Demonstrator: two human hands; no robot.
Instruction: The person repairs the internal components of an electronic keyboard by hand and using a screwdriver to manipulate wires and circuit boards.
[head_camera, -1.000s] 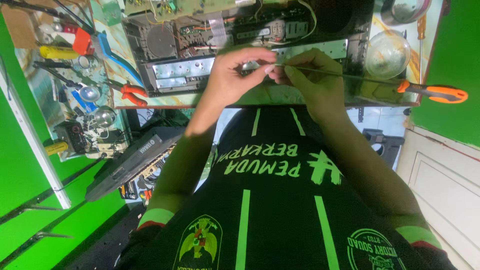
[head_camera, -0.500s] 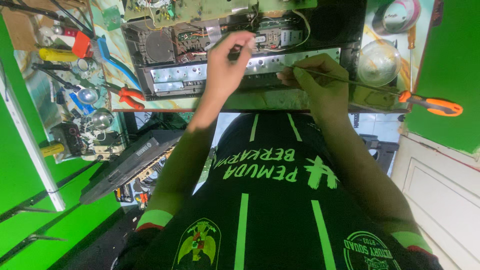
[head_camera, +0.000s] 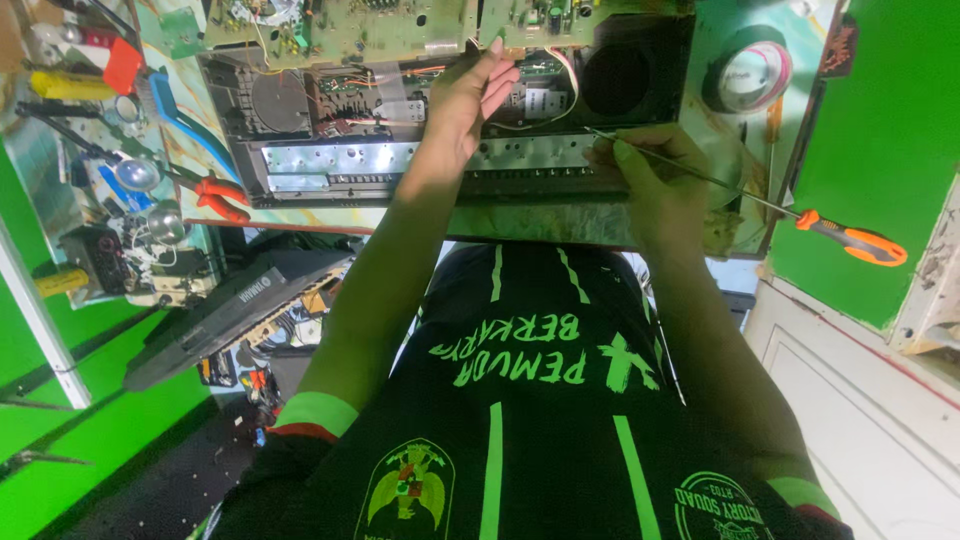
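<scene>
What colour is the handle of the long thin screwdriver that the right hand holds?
The long thin screwdriver's handle is orange with grey, clearest in the head view; the right hand grips its shaft.

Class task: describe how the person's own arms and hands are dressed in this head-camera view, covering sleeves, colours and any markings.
Both hands are bare: the left hand and right hand wear no gloves, and no rings or watch show. The forearms are uncovered. The black short-sleeved shirt has sleeves ending in bright green cuff bands, the left one edged with a thin red line, plus green stripes and round badges.
</scene>
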